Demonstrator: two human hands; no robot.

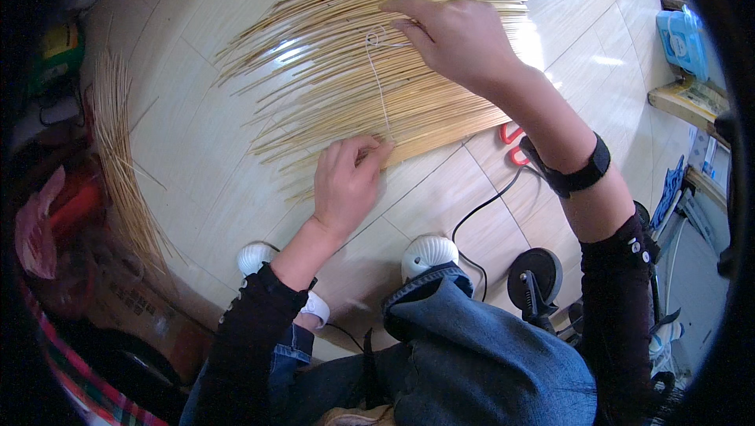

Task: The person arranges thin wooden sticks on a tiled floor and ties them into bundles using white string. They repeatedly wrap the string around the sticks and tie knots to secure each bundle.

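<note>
A mat of thin straw-coloured sticks [448, 81] lies on the tiled floor, its sticks side by side and uneven at the left ends. Dark stitch-like marks run across it. At the mat's near edge, the thumb and fingers of my left hand [348, 181] pinch the outermost sticks. A white thread [378, 81] rises from those fingertips over the mat to a small loop. From the loop it runs right, under my right hand [457, 36]. That hand is above the mat's far half with fingers curled around the thread; its forefinger points left. The grip itself is hidden.
Loose sticks [121, 143] lie in a bundle at left, beside a cardboard box [147, 314]. Red-handled scissors [512, 134] lie partly hidden by my right forearm. A black cable [481, 210] crosses the floor near my white shoes [429, 255] and a black wheel [534, 277].
</note>
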